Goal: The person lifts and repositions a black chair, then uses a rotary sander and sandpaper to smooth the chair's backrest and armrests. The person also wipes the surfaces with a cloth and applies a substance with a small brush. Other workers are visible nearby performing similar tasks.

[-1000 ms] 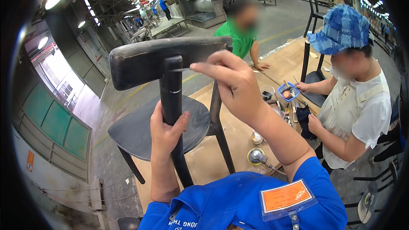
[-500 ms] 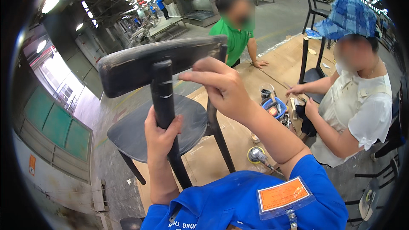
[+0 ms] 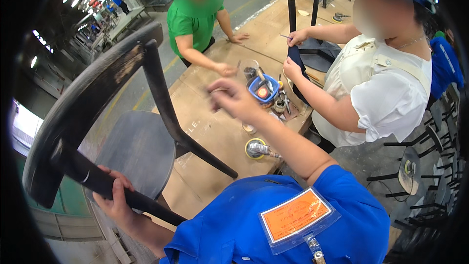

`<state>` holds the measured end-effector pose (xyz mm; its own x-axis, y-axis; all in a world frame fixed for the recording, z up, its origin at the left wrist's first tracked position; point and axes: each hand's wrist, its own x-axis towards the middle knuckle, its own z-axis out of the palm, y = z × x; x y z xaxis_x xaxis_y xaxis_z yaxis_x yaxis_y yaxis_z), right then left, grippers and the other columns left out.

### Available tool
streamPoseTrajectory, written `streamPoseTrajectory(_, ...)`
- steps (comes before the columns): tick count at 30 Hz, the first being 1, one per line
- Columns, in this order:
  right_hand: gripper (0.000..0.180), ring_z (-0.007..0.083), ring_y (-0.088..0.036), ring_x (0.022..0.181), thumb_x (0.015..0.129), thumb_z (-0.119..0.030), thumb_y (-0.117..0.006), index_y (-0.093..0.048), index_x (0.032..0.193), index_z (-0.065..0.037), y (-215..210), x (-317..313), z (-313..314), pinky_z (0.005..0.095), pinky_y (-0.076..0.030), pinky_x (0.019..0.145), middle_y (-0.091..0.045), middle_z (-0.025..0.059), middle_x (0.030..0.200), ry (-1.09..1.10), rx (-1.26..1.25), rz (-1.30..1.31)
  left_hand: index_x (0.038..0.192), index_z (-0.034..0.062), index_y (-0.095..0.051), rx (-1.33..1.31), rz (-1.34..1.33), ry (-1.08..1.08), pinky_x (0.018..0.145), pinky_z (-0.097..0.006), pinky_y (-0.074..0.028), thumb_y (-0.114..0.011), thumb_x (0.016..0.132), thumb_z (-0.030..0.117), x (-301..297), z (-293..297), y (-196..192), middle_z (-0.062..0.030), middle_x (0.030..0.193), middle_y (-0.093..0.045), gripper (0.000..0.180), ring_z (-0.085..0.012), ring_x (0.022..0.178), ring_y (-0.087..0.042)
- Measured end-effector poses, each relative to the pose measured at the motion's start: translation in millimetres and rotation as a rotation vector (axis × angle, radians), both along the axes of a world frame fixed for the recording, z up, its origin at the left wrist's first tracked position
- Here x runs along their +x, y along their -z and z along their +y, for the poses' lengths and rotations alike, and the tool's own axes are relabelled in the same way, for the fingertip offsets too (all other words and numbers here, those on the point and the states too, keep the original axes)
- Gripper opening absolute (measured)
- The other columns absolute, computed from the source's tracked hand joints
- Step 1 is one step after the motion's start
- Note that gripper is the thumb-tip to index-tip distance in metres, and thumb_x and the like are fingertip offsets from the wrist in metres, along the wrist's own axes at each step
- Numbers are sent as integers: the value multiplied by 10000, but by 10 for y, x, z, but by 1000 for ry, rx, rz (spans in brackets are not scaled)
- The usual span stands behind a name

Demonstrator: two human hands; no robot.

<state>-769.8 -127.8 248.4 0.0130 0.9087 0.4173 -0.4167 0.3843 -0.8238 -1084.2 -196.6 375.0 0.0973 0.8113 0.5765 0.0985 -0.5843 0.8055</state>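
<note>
Shift since half a second ago: dark chair [image 3: 139, 139] appears farther left in the frame, slanting more steeply, and the right hand [image 3: 234, 101] has come away from its back post [image 3: 88, 173] to the middle of the frame.
Backrest [image 3: 83, 102]: left of the frame, running diagonally from lower left toward the upper middle; black, with a worn pale patch [image 3: 128, 67] near its upper end.
Left hand [image 3: 116, 196]: lower left; fingers clamped around the back post, just beside a thin light ring on it.
Seat: left of centre, greyish; what the chair's feet rest on cannot be told.
Green-shirted co-worker [image 3: 195, 17]: upper middle; one hand lies on the brown counter [image 3: 210, 139], the other is near a clear cup [image 3: 250, 66].
Right hand's fingers: mid-frame above the counter, curled and motion-blurred; whether the tips meet cannot be told.
Sander [image 3: 254, 149]: centre of the frame, below the right forearm, yellow-rimmed, on the counter.
Blue basket [image 3: 267, 100]: just right of the right hand, with small tools inside.
White-sleeved co-worker [image 3: 361, 88]: upper right, gripping a thin stick [image 3: 285, 36] in one hand.
More chairs [image 3: 408, 166]: right edge, on the floor.
</note>
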Motion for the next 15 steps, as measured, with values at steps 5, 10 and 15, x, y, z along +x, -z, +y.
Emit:
streamPoseTrajectory(5,129,118,-558,743,848,-90,-585,-591,938,1,2034,995,126,266,-470,660,-603,45,835,480,-473,-244,1134,-29,-409,19,21,-38,510,-246,-412,-609,791,121,-126,-102,60,-110,681,-487,424,-151,569,-475)
streamPoseTrajectory(10,137,197,-620,752,775,-111,-652,-633,869,-14,3720,1205,-128,328,-482,688,-654,111,808,601,-809,-582,1136,-53,-389,75,23,-18,472,-246,-402,-630,791,167,-181,-132,107,-108,753,-438,475,-154,581,-458)
streamPoseTrajectory(15,149,289,-636,818,769,-158,-672,-672,886,-66,4117,1148,53,378,-485,743,-669,134,862,626,-1014,-730,1137,-18,-365,70,36,-39,452,-228,-389,-655,790,230,-199,-134,119,-96,666,-446,516,-143,518,-429)
